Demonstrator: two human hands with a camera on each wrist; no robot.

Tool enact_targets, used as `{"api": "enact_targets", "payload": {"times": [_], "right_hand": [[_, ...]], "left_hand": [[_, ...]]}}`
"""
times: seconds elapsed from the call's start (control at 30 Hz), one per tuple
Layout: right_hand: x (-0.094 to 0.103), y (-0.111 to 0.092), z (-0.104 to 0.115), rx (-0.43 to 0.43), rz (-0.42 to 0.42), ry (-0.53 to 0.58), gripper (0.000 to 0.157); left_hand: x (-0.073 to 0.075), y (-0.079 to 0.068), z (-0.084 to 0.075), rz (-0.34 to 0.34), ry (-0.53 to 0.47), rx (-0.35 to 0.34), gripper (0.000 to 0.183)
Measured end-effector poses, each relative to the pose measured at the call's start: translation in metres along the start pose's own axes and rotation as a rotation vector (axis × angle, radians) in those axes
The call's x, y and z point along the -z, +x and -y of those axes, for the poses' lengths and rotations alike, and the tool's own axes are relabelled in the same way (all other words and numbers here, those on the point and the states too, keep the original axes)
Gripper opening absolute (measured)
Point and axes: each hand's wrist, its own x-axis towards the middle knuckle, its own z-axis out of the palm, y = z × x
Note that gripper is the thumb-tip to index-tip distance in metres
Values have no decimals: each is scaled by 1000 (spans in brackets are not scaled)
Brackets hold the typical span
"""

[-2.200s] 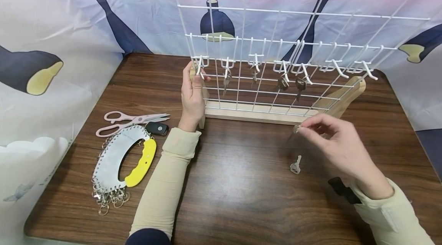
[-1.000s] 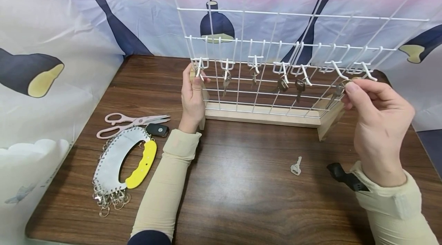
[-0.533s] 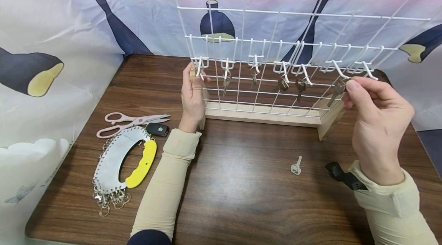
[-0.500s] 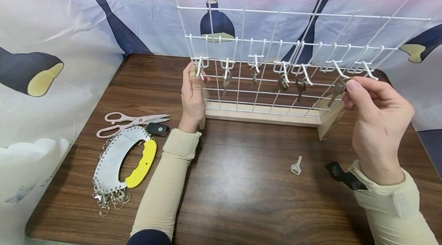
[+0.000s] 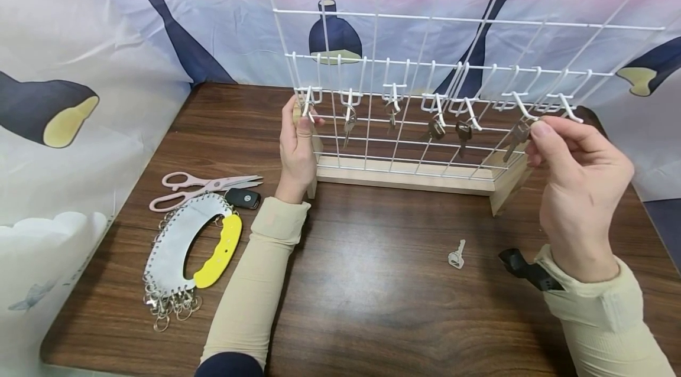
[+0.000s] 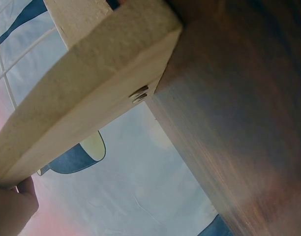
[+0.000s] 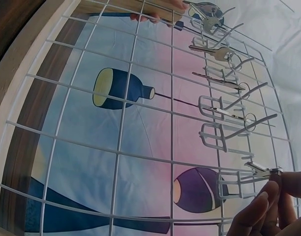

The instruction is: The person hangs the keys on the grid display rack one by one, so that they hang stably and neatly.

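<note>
A white wire grid rack (image 5: 404, 64) stands on a wooden base (image 5: 404, 175) at the back of the brown table (image 5: 367, 294). Its row of hooks carries several keys (image 5: 435, 127). My left hand (image 5: 303, 120) grips the rack's left edge by the wooden upright (image 6: 86, 88). My right hand (image 5: 532, 129) pinches the head of a dark key (image 5: 515, 137) and holds it against a hook (image 5: 524, 108) near the rack's right end. In the right wrist view my fingertips (image 7: 268, 199) pinch that key (image 7: 261, 170) at the hook. One loose silver key (image 5: 456, 254) lies on the table.
Pink scissors (image 5: 204, 184), a black car key fob (image 5: 242, 198) and a grey and yellow key holder (image 5: 186, 244) with several rings lie at the left. A patterned cloth (image 5: 80, 70) hangs behind and to the left. A black strap (image 5: 524, 270) sits at my right wrist.
My right hand rose from the table with a key to the hook at the right end, then shifted slightly left in the last half second. The left hand has not moved.
</note>
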Motion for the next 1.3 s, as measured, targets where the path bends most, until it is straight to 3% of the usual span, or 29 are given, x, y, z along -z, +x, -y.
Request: {"api": "enact_targets", "payload": {"times": [0.63, 0.9, 0.97, 1.1, 1.2, 1.3], "right_hand": [[4, -2, -5, -20, 13, 29, 16], [13, -11, -6, -18, 72, -154, 22], [18, -14, -5, -31, 122, -234, 24], [29, -19, -1, -71, 303, -626, 17], [39, -24, 1, -106, 516, -943, 13], [50, -29, -3, -154, 800, -1091, 16]], "left_hand": [[0, 0, 0, 4, 14, 2, 66], [0, -1, -1, 3, 8, 7, 66], [0, -1, -1, 6, 7, 5, 65], [0, -1, 1, 11, 16, 5, 66], [0, 0, 1, 8, 21, 0, 66], [1, 0, 0, 4, 16, 0, 67]]}}
